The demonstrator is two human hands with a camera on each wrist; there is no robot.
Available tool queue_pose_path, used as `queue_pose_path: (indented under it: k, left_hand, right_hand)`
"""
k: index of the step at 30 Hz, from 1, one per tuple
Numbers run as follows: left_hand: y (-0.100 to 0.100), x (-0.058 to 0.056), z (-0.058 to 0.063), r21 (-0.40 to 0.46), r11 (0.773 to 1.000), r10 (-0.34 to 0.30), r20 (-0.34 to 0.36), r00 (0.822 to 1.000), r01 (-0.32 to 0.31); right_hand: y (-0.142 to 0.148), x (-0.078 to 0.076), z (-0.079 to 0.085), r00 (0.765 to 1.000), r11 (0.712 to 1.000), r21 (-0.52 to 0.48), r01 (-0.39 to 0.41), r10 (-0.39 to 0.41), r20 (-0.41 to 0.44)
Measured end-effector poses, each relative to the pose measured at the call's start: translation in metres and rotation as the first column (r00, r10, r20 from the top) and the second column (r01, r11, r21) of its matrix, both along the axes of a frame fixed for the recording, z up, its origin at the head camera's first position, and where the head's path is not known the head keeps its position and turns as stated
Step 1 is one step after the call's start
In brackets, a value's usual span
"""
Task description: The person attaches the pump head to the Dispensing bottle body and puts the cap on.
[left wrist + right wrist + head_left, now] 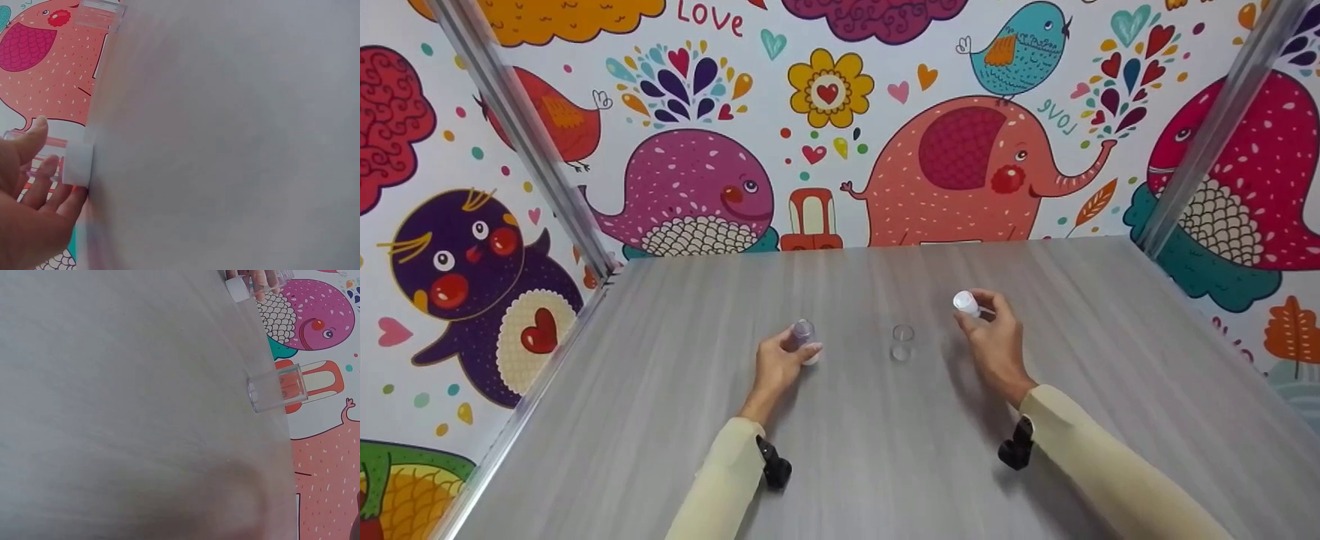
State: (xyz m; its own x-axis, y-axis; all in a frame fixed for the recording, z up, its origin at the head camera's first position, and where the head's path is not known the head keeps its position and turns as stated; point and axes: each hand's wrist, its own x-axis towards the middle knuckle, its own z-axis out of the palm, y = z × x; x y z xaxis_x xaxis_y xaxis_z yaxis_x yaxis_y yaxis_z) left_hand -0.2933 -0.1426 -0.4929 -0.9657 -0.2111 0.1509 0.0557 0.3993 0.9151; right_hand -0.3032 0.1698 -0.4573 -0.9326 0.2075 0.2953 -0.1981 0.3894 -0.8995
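Observation:
Toward the left of the head view, my left hand [780, 367] grips a small clear bottle [804, 331] with a white base. The left wrist view shows the white base [78, 163] right at the tabletop, with the clear part pointing up and fingers curled round it. My right hand [996, 345] pinches a small white cylindrical piece [965, 303] between thumb and fingers, raised over the table and tilted, its round end facing the camera. Between the hands a clear cylindrical cup [902, 343] stands upright on the table, touched by neither hand; it also shows in the right wrist view.
The grey wood-grain table [855, 465] reaches back to a wall with cartoon animals [952, 180]. Metal posts [521, 139] rise at the far left and far right corners. Both forearms wear pale sleeves with a black wrist camera [775, 465].

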Motion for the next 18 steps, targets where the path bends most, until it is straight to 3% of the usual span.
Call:
queue_pose_path:
  k: [18]
  left_hand:
    - [0.0,0.0,0.0,0.039,0.999,-0.012,0.013,1.0,0.012]
  right_hand:
    - [-0.015,0.0,0.007,0.983,0.997,0.069,-0.026,0.038,-0.178]
